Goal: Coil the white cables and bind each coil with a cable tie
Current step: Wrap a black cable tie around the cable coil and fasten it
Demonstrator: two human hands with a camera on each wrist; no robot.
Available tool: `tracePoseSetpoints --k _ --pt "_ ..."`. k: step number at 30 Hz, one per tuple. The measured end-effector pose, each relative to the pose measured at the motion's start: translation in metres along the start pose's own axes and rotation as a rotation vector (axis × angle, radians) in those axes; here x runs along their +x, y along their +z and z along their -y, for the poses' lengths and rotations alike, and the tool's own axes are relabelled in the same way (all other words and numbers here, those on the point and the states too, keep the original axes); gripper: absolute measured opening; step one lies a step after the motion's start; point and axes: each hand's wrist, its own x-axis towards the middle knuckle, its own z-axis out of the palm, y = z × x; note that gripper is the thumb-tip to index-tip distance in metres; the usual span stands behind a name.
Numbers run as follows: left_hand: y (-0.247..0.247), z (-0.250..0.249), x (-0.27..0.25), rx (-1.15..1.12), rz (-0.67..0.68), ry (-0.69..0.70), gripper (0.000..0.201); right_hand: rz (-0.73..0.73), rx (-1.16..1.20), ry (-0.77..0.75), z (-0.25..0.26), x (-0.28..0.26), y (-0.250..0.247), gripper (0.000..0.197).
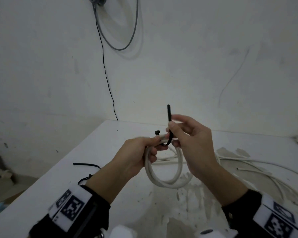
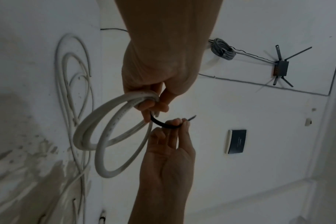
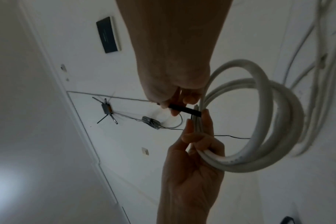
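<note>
A coil of white cable (image 1: 163, 176) hangs above the white table (image 1: 110, 169). My left hand (image 1: 155, 145) grips the top of the coil, where the turns bunch together. A black cable tie (image 1: 169, 133) loops under that bunch; its tail points up and its head (image 1: 156, 133) sticks out behind my left fingers. My right hand (image 1: 170, 129) pinches the tie's tail between thumb and forefinger. The left wrist view shows the left hand (image 2: 153, 104) on the coil (image 2: 105, 128) and the tie (image 2: 163, 123). In the right wrist view my right hand (image 3: 173, 106) holds the tie (image 3: 184, 109) beside the coil (image 3: 269, 121).
Loose white cables (image 1: 248, 165) sprawl over the table's right side. Two spare black ties (image 1: 86, 164) (image 1: 84, 179) lie near the table's left edge, where the table drops off to the floor. A grey cable loop (image 1: 120, 31) hangs on the wall behind.
</note>
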Motion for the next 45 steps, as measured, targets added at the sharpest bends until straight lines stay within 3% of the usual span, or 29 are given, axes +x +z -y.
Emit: tracePoseSetpoints --k 3,9,16,25,34,40,45 --pt "0.003 -0.002 0.001 -0.086 -0.026 -0.008 0.019 -0.006 -0.21 -0.118 0.004 0.004 0.0 0.03" --pt "0.004 -0.005 0.004 -0.105 -0.133 0.091 0.012 0.05 -0.569 -0.403 -0.001 0.003 0.001 0.006" --pt "0.003 -0.001 -0.001 0.034 -0.155 0.172 0.015 0.049 -0.686 -0.574 -0.011 0.005 0.001 0.009" --pt "0.006 0.0 -0.004 0.128 -0.112 0.25 0.015 0.094 -0.719 -0.625 -0.007 0.009 -0.001 0.011" --pt "0.008 0.01 -0.007 0.458 -0.194 0.585 0.019 0.099 -0.76 -0.659 -0.007 0.011 -0.003 0.012" --pt "0.01 0.005 -0.006 0.51 -0.173 0.643 0.017 0.006 -0.727 -0.728 -0.008 0.009 -0.003 0.008" --pt "0.009 0.013 -0.004 0.576 -0.183 0.658 0.02 0.079 -0.83 -0.723 -0.007 0.011 -0.006 0.01"
